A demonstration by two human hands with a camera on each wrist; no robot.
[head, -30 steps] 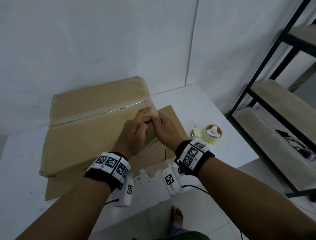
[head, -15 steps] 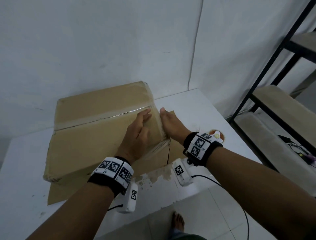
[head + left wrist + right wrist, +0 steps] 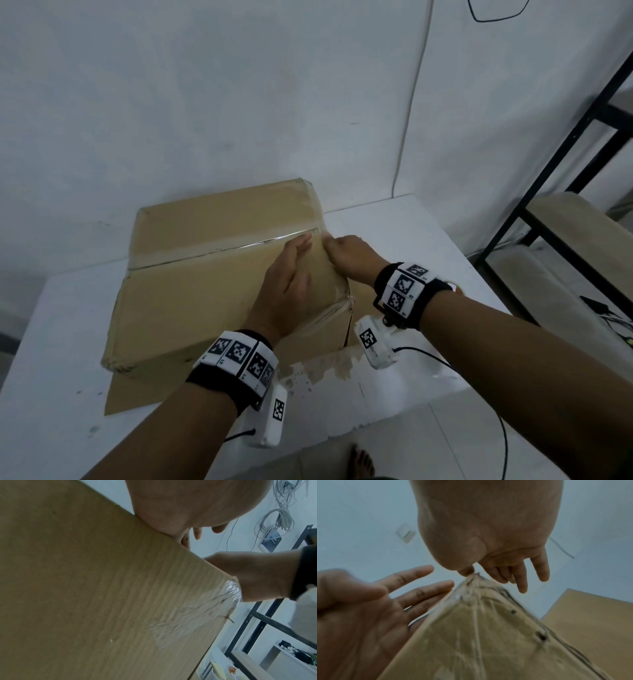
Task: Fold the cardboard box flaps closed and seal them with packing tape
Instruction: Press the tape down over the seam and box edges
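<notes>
A brown cardboard box (image 3: 191, 301) lies on the white table (image 3: 61, 342), flaps shut. Clear tape (image 3: 239, 245) runs along its middle seam. My left hand (image 3: 291, 270) lies flat on the box top near the right end, fingers straight. My right hand (image 3: 346, 255) is at the box's right edge by the seam end. In the right wrist view its thumb presses the taped edge (image 3: 476, 588) and its fingers (image 3: 522, 577) hang down the side. A wrinkled tape patch (image 3: 188, 618) covers the near right corner. The tape roll (image 3: 457, 289) just peeks out behind my right wrist.
A flat cardboard sheet (image 3: 137, 394) lies under the box. A black metal shelf rack (image 3: 565, 171) stands to the right. The white wall is close behind the box, with a cable (image 3: 411, 102) running down it. The table's front edge (image 3: 325, 370) is chipped.
My right hand has moved from the box top, where it touched the left, to the right edge. My left hand has flattened and slid toward the seam. My right wrist now covers the tape roll.
</notes>
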